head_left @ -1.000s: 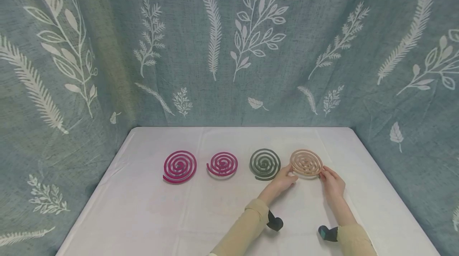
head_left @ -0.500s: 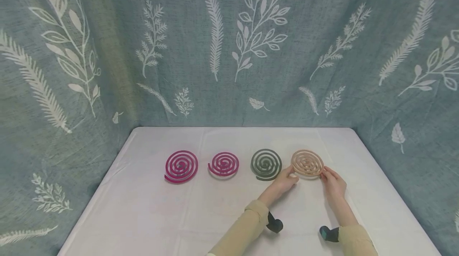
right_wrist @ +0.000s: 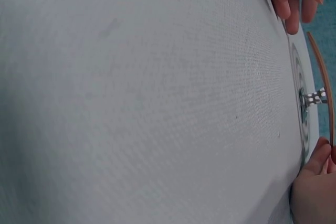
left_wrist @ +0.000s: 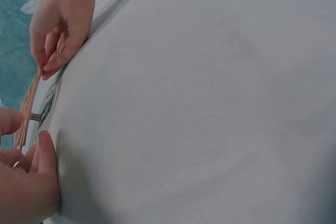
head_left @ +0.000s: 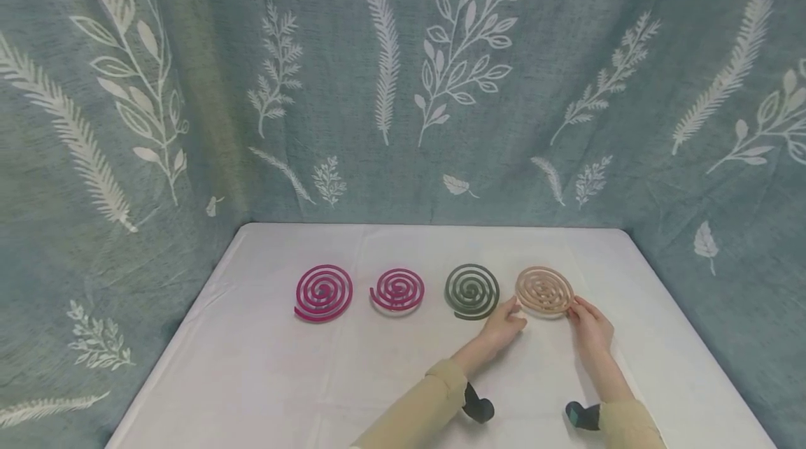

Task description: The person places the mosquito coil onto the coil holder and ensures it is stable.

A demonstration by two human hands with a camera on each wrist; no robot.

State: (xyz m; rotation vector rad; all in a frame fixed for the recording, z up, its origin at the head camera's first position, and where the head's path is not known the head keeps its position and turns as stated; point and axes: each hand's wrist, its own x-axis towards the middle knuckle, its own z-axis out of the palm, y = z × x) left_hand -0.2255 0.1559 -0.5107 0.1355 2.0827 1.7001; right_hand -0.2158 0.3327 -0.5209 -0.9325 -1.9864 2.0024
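A tan mosquito coil (head_left: 544,291) is at the right end of a row on the white table. In the right wrist view it sits on a small metal stand (right_wrist: 315,97), raised above the tabletop. My right hand (head_left: 592,329) pinches the coil's near right edge between thumb and fingers. My left hand (head_left: 500,329) is at its left edge, thumb and fingers spread apart. A small gap shows between those fingers and the coil in the right wrist view. A dark green mosquito coil (head_left: 471,291) lies just left of my left hand.
Two magenta mosquito coils, one at far left (head_left: 324,294) and a slightly raised one (head_left: 398,290), continue the row leftward. The white table (head_left: 252,379) reaches a patterned blue-green curtain (head_left: 403,176) at the back and sides.
My left fingers have come off the tan coil's edge and drawn slightly back. The right hand keeps its pinch. The whole head view has shifted a little.
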